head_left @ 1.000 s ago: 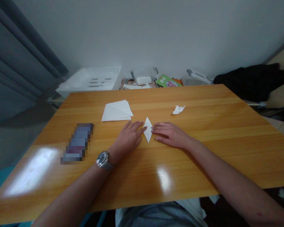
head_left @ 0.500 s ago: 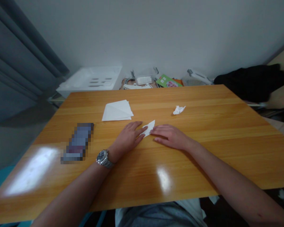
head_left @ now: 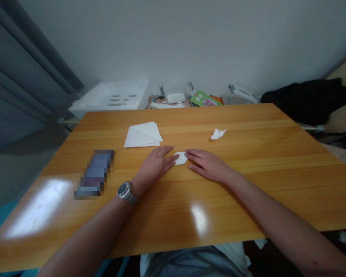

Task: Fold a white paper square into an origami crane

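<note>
A small folded white paper piece [head_left: 180,158] lies flat on the wooden table [head_left: 248,184] between my two hands. My left hand [head_left: 155,164], with a metal watch on its wrist, rests palm down with fingers stretched out, its fingertips pressing the paper's left edge. My right hand [head_left: 206,164] also lies flat with fingers extended, touching the paper's right edge. Both hands partly cover the paper, so only its middle shows.
A folded stack of white paper [head_left: 143,135] lies behind my left hand. A crumpled white scrap [head_left: 218,134] sits to the back right. A blurred dark object [head_left: 94,174] lies at the left. Clutter, a white crate [head_left: 111,97] and dark cloth [head_left: 305,100] lie beyond the far edge.
The paper piece was an upright diamond a second ago; it has turned sideways and been pressed down, showing smaller and flatter now. My hands have closed in on it slightly.
</note>
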The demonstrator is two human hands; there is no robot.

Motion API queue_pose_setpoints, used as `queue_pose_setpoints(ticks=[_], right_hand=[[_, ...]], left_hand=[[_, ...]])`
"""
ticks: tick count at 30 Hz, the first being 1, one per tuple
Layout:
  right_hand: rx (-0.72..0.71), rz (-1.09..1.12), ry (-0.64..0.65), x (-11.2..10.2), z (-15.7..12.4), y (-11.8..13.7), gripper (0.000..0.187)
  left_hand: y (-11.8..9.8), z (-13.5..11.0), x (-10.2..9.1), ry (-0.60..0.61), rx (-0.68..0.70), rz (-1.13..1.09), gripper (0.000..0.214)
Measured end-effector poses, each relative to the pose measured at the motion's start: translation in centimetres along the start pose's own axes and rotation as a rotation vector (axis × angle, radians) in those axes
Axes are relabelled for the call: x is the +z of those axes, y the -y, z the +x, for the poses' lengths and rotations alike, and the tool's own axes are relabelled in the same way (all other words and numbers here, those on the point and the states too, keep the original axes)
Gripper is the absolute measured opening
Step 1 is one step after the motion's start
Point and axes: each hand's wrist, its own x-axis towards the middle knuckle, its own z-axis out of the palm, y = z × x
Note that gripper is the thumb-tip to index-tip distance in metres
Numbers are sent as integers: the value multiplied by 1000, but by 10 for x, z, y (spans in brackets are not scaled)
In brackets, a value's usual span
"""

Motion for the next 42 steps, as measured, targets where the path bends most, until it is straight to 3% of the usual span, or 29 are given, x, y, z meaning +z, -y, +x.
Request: queue_pose_setpoints(ticks=[10, 20, 28, 42], right_hand=[[43, -26, -6, -6, 0, 7, 37], [-5, 33, -106, -5, 3, 7, 21], [-89, 150, -131, 3, 4, 4, 18], [-43, 253, -167, 10, 7, 0, 16]], left_hand=[[-10, 1, -4, 2, 57, 38, 33], [-13, 3, -4, 30, 60, 2, 28], [-14, 4, -4, 43, 76, -16, 29], [-26, 8, -1, 35, 74, -94, 24]])
